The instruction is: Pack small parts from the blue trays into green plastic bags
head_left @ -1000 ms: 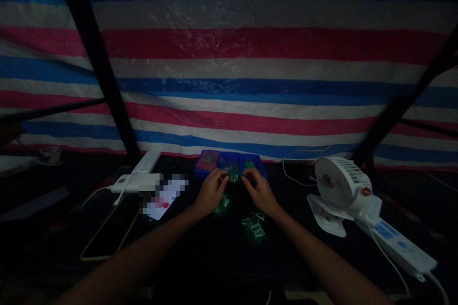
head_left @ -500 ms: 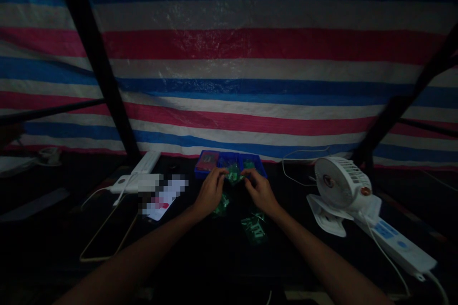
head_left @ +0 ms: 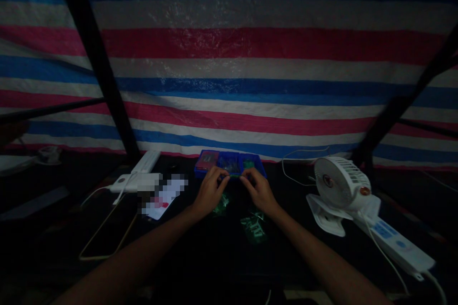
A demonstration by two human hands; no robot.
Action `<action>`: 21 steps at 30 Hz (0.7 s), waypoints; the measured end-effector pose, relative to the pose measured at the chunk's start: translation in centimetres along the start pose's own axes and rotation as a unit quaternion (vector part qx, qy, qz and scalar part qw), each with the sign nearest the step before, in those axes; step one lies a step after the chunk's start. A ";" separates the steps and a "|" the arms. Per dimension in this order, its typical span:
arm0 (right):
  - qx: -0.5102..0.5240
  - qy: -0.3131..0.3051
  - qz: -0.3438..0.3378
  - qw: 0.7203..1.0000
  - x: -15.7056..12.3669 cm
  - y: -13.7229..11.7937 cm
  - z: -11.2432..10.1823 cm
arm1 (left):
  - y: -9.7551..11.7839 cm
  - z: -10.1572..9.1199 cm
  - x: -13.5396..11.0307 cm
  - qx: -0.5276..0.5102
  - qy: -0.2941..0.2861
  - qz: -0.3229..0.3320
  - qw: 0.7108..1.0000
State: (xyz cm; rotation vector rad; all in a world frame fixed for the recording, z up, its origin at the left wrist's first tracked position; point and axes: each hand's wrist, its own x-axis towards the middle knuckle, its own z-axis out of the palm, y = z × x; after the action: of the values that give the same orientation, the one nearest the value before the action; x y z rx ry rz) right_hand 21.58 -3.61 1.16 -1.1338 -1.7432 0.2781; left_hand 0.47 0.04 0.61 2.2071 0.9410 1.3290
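My left hand (head_left: pixel 212 190) and my right hand (head_left: pixel 258 190) pinch opposite ends of a small clear plastic bag with green contents (head_left: pixel 234 176). It is seen nearly edge-on, a thin strip between the fingertips. Just behind stands a blue divided tray (head_left: pixel 264 167). A reddish pack (head_left: pixel 207 159) lies in its left compartment, clear plastic (head_left: pixel 229 162) in the middle one, and something green (head_left: pixel 248 164) in the right. One green bag (head_left: pixel 222 204) lies beside my left wrist; another green bag (head_left: pixel 254 228), with pale pieces showing, lies below my right hand.
On the right a white clip fan (head_left: pixel 339 183) stands by a white power strip (head_left: pixel 404 245) with cables. To the left are a phone (head_left: pixel 109 236), a white power bank (head_left: pixel 138 182) and a partly blurred white card (head_left: pixel 159 207). A striped tarp (head_left: pixel 229 71) hangs behind the dark table.
The bag between my fingers has tipped from facing me to nearly edge-on. My fingertips have come slightly closer together; the bags on the table stay put.
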 end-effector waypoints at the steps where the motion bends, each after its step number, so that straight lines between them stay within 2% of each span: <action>1: -0.002 0.002 -0.004 1.000 0.0 -0.1 0.0 | 0.0 0.0 0.0 0.000 -0.001 -0.001 1.000; 7: -0.018 0.006 -0.031 0.999 0.1 -0.3 -0.1 | 0.0 0.0 0.0 0.002 0.000 -0.003 1.000; 16: 0.003 -0.017 0.019 1.000 -0.2 0.2 0.1 | -0.6 0.5 -0.2 -0.016 0.015 -0.033 0.999; 21: 0.010 -0.018 -0.009 1.000 -0.1 0.2 0.1 | -0.6 0.4 -0.2 -0.001 -0.002 0.004 1.000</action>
State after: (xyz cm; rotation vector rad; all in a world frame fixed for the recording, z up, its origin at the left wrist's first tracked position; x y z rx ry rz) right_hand 21.65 -3.52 0.92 -1.1030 -1.7777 0.3058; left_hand 0.52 0.31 -0.03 2.2144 0.9296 1.3273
